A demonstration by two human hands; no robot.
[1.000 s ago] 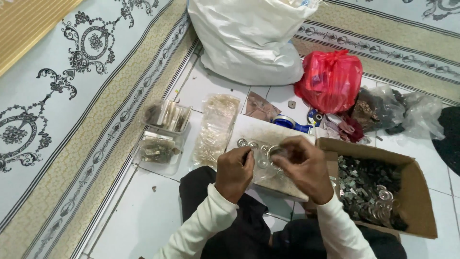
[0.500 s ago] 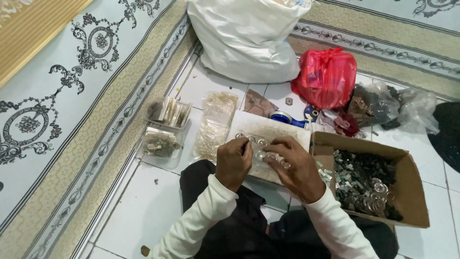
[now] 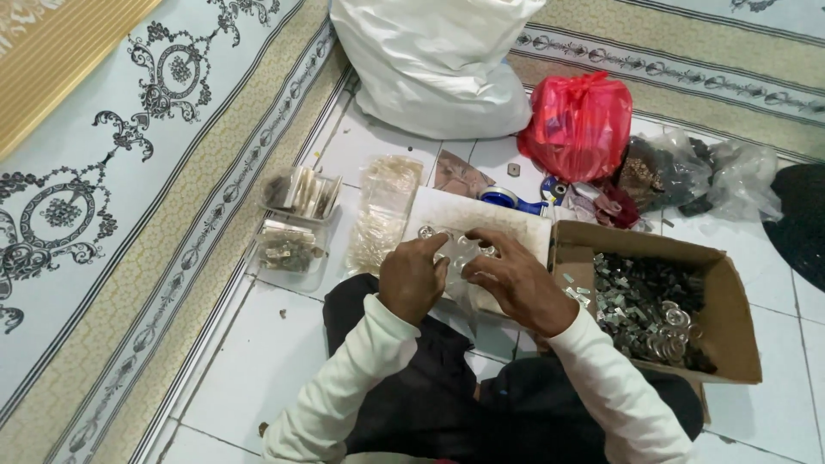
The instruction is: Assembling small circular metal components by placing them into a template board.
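I sit on a tiled floor with a white board (image 3: 507, 225) across my lap. My left hand (image 3: 411, 277) and my right hand (image 3: 511, 279) meet over the board's near part, both pinching a small clear plastic bag (image 3: 457, 258) with shiny metal rings in it. A few loose rings (image 3: 427, 231) lie on the board just beyond my left fingers. To my right stands an open cardboard box (image 3: 730, 283) filled with several small metal pieces and rings.
A clear tray (image 3: 290, 245) of small packets and a stack of clear bags (image 3: 384, 210) lie to the left. Beyond the board are a big white sack (image 3: 438, 64), a red plastic bag (image 3: 580, 125), a blue tape dispenser (image 3: 509, 200) and crumpled clear bags (image 3: 705, 176). A patterned carpet (image 3: 112, 172) borders the tiles.
Both hands have drawn a little closer together over the board; the view has shifted slightly, otherwise the things around me stay where they were.
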